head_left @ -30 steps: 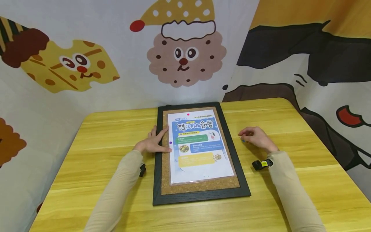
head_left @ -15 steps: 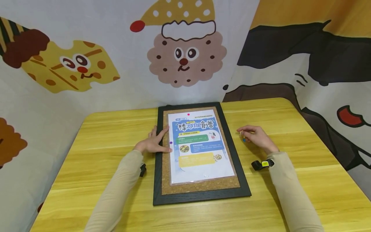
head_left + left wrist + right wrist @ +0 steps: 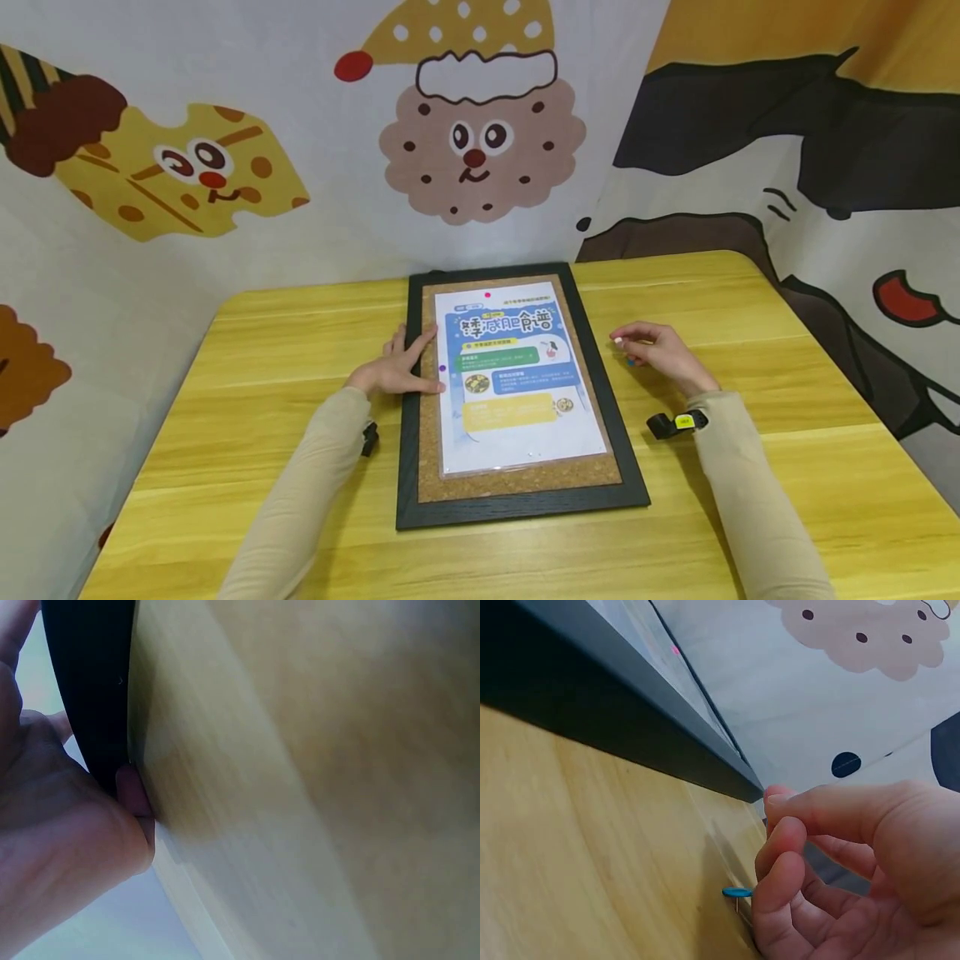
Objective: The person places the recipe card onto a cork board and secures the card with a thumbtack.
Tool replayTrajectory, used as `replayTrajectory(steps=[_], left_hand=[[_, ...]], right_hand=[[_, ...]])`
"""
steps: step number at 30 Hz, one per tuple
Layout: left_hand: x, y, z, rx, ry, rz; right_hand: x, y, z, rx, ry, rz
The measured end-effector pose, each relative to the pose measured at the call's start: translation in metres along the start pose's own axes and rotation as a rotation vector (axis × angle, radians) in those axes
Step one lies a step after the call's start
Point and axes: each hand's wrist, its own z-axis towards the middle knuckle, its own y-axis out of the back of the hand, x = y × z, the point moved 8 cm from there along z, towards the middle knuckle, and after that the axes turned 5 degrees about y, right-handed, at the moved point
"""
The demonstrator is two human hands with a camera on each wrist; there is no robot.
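Observation:
A cork board [image 3: 517, 483] in a black frame [image 3: 522, 514] lies on the table, bearing a printed poster [image 3: 517, 442] in a clear sleeve. My left hand [image 3: 393, 371] rests spread over the frame's left side, thumb and index finger reaching the poster's edge. In the left wrist view, one finger [image 3: 133, 791] lies against the frame's outer side. Right of the board, my right hand [image 3: 660, 350] pinches a small white thumbtack [image 3: 618, 341] between thumb and index finger. A blue thumbtack [image 3: 737, 892] sits beside its curled lower fingers.
A pink thumbtack [image 3: 487, 295] sits at the poster's top and a purple one [image 3: 442, 367] on its left edge. The yellow wooden table [image 3: 247, 400] backs onto a cartoon-printed cloth [image 3: 337, 150]. Black straps are worn at both wrists.
The white thumbtack now shows at my right fingertips, which have shifted slightly up and left, away from the blue thumbtack. My left hand and the board have stayed in place.

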Motion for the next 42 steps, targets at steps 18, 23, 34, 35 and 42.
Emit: replayTrajectory(steps=[18, 23, 34, 35, 42], left_hand=[[-0.001, 0.002, -0.002, -0.015, 0.002, 0.016], [-0.002, 0.002, -0.003, -0.013, 0.008, 0.018], [-0.004, 0.003, -0.004, -0.036, -0.002, 0.135], [-0.004, 0.003, -0.004, -0.039, -0.003, 0.144], [0.0, 0.004, -0.004, -0.049, -0.001, 0.157]], right_hand=[[0.015, -0.015, 0.014, 0.014, -0.005, 0.008], [0.018, -0.024, 0.019, 0.031, -0.021, -0.054], [0.034, -0.043, 0.031, 0.098, 0.006, -0.103], [0.035, -0.044, 0.032, 0.106, 0.016, -0.111], [0.039, -0.051, 0.038, 0.132, 0.035, -0.17]])
